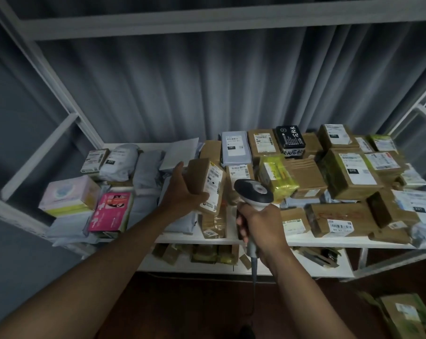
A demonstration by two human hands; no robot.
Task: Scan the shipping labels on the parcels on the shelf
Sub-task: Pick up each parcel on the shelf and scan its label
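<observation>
Black tag "231": grey mailer (235,148), upper centre. Black tag "010": brown box (351,173), right. Other label print too small to read.

A small brown cardboard parcel (205,185) with a white shipping label (215,182) is gripped by the left hand (182,192); a grey handheld barcode scanner (254,195) is held beside it by the right hand (260,227), above the white metal shelf (329,239).

Label print (215,178) blurred; lower-shelf parcels (214,254) half hidden

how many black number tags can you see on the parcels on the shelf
5: on the grey bag at far left, the upright grey mailer, the back-right box, the big box reading 010, and the far-right parcel. Others may be hidden.
</observation>
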